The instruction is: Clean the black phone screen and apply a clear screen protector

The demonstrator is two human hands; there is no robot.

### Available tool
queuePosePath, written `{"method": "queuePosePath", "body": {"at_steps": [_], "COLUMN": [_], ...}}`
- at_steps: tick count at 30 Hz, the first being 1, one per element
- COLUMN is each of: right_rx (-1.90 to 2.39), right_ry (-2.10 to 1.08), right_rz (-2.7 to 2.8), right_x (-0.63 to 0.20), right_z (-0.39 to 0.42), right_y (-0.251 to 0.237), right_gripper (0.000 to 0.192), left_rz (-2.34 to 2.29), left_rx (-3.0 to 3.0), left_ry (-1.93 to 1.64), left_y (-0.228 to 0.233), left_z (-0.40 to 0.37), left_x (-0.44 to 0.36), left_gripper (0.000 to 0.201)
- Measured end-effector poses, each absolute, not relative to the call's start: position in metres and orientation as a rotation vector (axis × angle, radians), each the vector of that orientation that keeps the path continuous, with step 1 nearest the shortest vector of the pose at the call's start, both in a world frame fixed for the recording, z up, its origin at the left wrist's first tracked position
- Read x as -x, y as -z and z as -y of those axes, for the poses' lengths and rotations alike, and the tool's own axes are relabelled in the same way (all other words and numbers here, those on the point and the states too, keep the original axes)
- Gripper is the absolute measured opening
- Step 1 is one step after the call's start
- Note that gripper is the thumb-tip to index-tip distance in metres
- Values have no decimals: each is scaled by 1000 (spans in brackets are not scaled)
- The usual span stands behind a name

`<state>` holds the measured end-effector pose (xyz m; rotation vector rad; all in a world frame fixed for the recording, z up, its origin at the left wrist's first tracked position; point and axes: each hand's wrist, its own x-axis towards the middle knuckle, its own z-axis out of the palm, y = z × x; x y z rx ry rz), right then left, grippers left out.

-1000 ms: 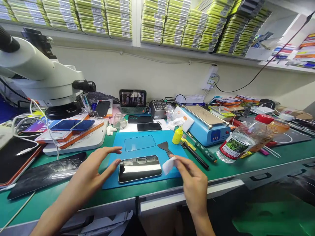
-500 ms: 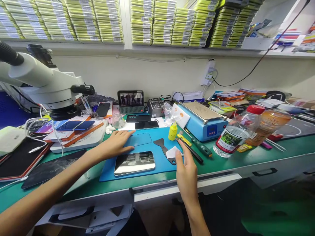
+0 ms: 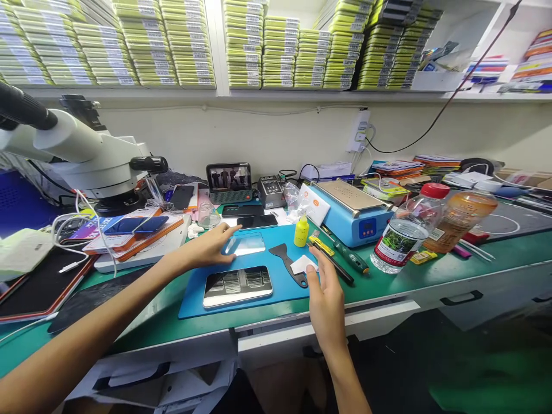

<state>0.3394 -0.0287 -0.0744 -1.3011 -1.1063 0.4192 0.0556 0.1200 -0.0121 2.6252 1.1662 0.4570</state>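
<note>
A clear phone glass panel (image 3: 250,244) with a bright reflection is on the blue mat (image 3: 194,307). My left hand (image 3: 211,244) reaches in from the left, its thumb and fingers at the panel's two long edges. Below it lies a phone-sized device with a glossy dark face (image 3: 237,286) and a light rim. My right hand (image 3: 326,299) is held up at the mat's right side, thumb and index finger apart. Just beyond its thumb, a small white wipe or paper (image 3: 303,264) rests over the handle of a black scraper (image 3: 282,256).
Beyond the mat's right side stand a yellow bottle (image 3: 301,232), a green-handled screwdriver (image 3: 351,257), a blue heating plate machine (image 3: 360,224) and a water bottle (image 3: 399,241). At left are a microscope (image 3: 81,152) and stacked boxes with cables. A small screen (image 3: 229,177) plays behind.
The view has tilted up and shifted slightly. The glass panel now shows a bright white reflection, where before it looked see-through blue. Both hands keep almost the same pose.
</note>
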Motion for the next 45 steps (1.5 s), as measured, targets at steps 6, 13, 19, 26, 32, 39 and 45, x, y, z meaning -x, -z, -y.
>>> {"method": "queuePosePath", "body": {"at_steps": [6, 13, 19, 26, 32, 39, 45], "right_rx": [1300, 1296, 1244, 1012, 1046, 1067, 1089], "right_ry": [-397, -369, -366, -416, -425, -388, -397], "right_rz": [1121, 1159, 1245, 1847, 2137, 2131, 2024], "right_x": [-341, -340, -331, -319, -321, -323, -327], "right_z": [27, 26, 38, 75, 75, 69, 63], "right_y": [77, 76, 65, 1, -20, -17, -9], "right_gripper": [51, 50, 45, 73, 95, 80, 78], "left_rz": [-1128, -831, -352, -392, -386, -382, -600], "left_rx": [-2273, -1656, -770, -753, -739, -729, -986], "left_ry": [-719, -735, -613, -512, -396, -357, -545], "left_y": [-4, -16, -14, -4, 4, 7, 12], "left_z": [-98, -19, 26, 37, 40, 35, 30], "left_x": [-51, -42, -30, -27, -29, -32, -25], "left_gripper": [82, 84, 66, 60, 54, 56, 73]}}
